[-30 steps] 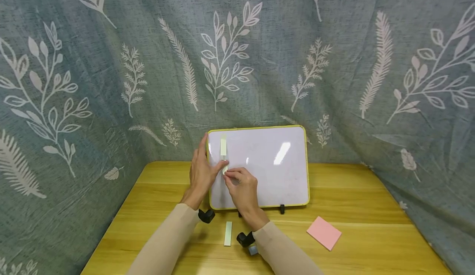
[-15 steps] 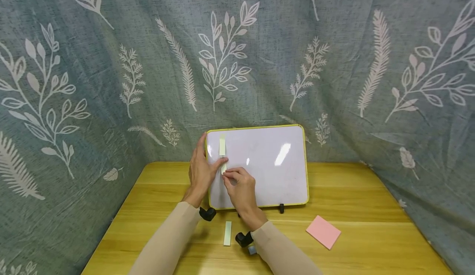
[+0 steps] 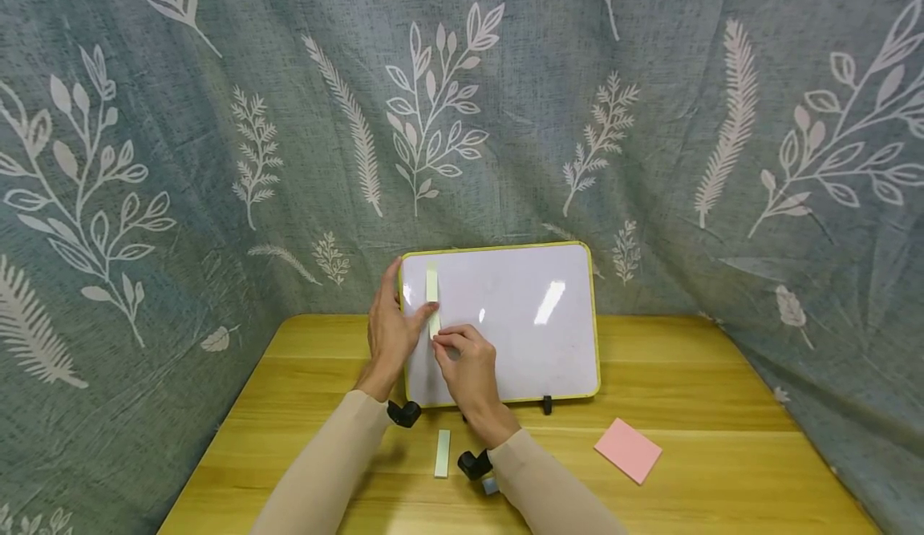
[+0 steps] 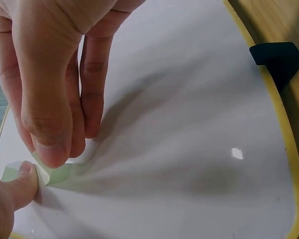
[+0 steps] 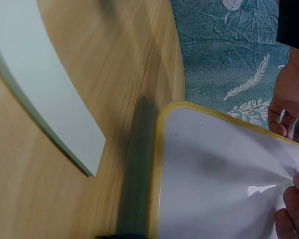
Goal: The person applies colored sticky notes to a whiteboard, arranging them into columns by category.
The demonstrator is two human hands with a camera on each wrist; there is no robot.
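Hands, pair: near each other at the board's nine o'clock. Left hand: clamped on the whiteboard, thumb laid in front, fingers set at and behind the edge. Right hand: thumb and fingertips closed on the lower end of the lower strip.

Change recorded: the left thumb had been drawn slightly towards ten o'clock, and more of the lower strip was exposed; the right hand was hardly shifted. By judgement, the strip was being aligned or smoothed, with its fixing not yet finished.

Lower strip: pale yellow-green, narrow, placed at the board's nine o'clock; seen bent beside the thumb from the left wrist. Upper strip: matching, set lengthwise at ten o'clock.

Whiteboard: yellow-rimmed, glossy, leaned back on black feet.

Outlying, on the counter: pale green pad, seven o'clock; blue-grey item, six, partly hidden; pink pad, between four and five.
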